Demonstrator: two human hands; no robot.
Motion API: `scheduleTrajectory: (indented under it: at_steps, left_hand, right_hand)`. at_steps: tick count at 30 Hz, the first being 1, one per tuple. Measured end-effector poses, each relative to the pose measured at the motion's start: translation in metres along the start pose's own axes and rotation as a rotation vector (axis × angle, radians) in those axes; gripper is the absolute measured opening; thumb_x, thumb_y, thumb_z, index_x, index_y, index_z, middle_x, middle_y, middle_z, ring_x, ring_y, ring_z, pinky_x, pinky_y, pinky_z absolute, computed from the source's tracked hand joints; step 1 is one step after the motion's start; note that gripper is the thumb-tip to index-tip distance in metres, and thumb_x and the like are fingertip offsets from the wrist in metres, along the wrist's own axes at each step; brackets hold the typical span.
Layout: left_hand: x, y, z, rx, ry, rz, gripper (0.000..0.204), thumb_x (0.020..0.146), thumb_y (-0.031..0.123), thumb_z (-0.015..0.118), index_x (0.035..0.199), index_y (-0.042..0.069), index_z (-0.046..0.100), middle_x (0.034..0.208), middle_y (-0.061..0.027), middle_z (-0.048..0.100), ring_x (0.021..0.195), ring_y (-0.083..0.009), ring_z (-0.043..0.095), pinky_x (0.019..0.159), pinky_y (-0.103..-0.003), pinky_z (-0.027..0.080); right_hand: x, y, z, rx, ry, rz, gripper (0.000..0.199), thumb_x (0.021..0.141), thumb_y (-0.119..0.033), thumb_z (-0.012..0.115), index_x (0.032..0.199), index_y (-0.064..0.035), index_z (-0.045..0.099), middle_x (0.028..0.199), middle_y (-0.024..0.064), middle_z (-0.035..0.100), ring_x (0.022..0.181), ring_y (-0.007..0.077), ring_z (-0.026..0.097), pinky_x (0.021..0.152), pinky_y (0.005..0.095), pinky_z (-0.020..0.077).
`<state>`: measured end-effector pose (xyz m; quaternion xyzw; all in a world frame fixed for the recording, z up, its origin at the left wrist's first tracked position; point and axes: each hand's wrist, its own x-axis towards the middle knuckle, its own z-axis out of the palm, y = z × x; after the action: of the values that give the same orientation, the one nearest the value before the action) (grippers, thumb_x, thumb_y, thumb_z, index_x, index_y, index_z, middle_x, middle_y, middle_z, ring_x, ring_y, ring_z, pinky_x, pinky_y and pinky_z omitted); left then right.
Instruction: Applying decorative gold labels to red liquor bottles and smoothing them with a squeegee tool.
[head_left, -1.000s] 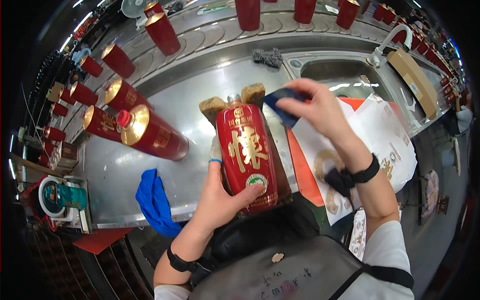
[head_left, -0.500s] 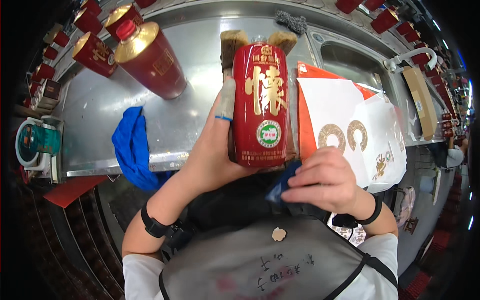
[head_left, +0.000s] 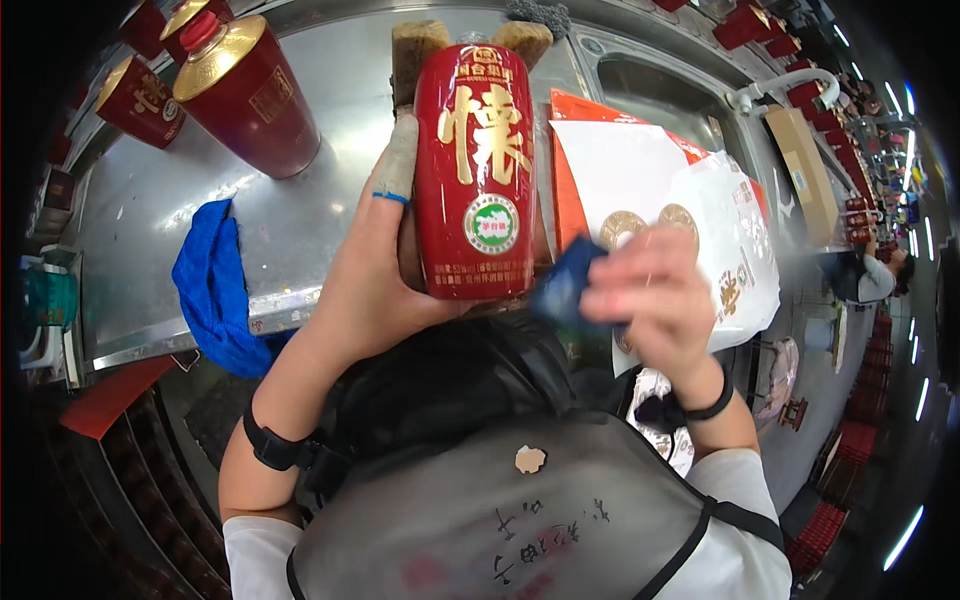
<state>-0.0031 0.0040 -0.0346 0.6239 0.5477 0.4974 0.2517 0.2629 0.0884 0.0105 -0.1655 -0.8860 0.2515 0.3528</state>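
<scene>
My left hand [head_left: 372, 280] grips a red bottle [head_left: 474, 170] with gold characters and a round green-and-white sticker, holding it up close over the metal table edge. A bandage wraps one finger of that hand. My right hand [head_left: 655, 300] is blurred, just right of the bottle's base, pinching a small dark blue cloth [head_left: 562, 285] that touches the bottle's lower right corner. Both wrists wear black bands.
A steel table [head_left: 140, 220] carries a large red bottle with gold shoulder [head_left: 245, 85] and more red bottles at the far left. A blue rag [head_left: 212, 290] hangs over the table's front edge. White and orange paper bags [head_left: 660, 170] lie right, beside a sink [head_left: 665, 90].
The bottle has stayed raised in my left hand. My right hand with the blue cloth rose from below the bottle to its lower right side. The view shifted slightly.
</scene>
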Motion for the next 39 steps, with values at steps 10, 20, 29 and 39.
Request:
scheduleTrajectory:
  at_steps: [10, 20, 29, 39]
  left_hand:
    - [0.000, -0.006, -0.002, -0.087, -0.025, 0.052, 0.136, 0.063, 0.027, 0.099, 0.161, -0.003, 0.011, 0.158, -0.0249, 0.034, 0.148, -0.0355, 0.035, 0.120, -0.044, 0.033]
    - [-0.008, -0.012, 0.002, -0.407, 0.042, -0.032, 0.093, 0.094, 0.026, 0.077, 0.157, -0.011, 0.020, 0.161, -0.0287, 0.030, 0.152, -0.0353, 0.029, 0.123, -0.042, 0.023]
    - [-0.009, -0.015, 0.002, -0.408, 0.052, -0.051, 0.089, 0.095, 0.028, 0.075, 0.156, -0.012, 0.023, 0.160, -0.0288, 0.032, 0.151, -0.0347, 0.030, 0.123, -0.042, 0.025]
    - [-0.008, -0.005, -0.001, -0.333, -0.006, 0.110, 0.123, 0.075, 0.037, 0.091, 0.161, -0.006, 0.014, 0.158, -0.0287, 0.033, 0.152, -0.0363, 0.027, 0.122, -0.044, 0.028]
  right_hand:
    - [-0.023, -0.011, 0.007, -0.025, -0.047, 0.076, 0.025, 0.073, -0.011, 0.083, 0.097, -0.0192, 0.081, 0.097, -0.0027, 0.073, 0.100, 0.0210, 0.060, 0.096, 0.0343, 0.0434]
    - [0.024, 0.015, 0.016, 0.878, -0.156, 0.949, 0.034, 0.110, -0.033, 0.049, 0.101, -0.0028, 0.061, 0.075, 0.0023, 0.060, 0.059, 0.0052, 0.056, 0.049, 0.0189, 0.0426]
    - [0.025, 0.014, 0.028, 0.824, -0.273, 0.915, 0.018, 0.099, -0.014, 0.070, 0.102, -0.0073, 0.054, 0.080, 0.0026, 0.067, 0.073, 0.0116, 0.064, 0.070, 0.0251, 0.0491]
    - [0.030, 0.000, 0.009, 0.520, 0.178, 0.808, 0.031, 0.098, -0.013, 0.069, 0.126, -0.0016, 0.061, 0.104, 0.0041, 0.063, 0.099, 0.0102, 0.060, 0.088, 0.0265, 0.0504]
